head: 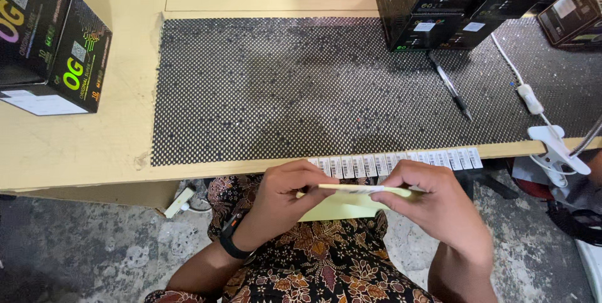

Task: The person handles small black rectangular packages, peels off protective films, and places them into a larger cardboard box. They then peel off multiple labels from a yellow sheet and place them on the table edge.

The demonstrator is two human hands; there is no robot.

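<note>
Both hands, the left hand (285, 190) and the right hand (433, 199), pinch 1 pale yellow sheet (342, 206) above the lap, just below the bench (75, 146) edge. Closed black boxes (56, 40) stand on the bench; their contents are hidden.

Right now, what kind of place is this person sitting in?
Probably a packing or labelling bench in a small workshop. Stacks of black printed boxes stand on the table, a row of small white barcode labels lines its front edge, and both hands hold a yellow backing sheet.
</note>
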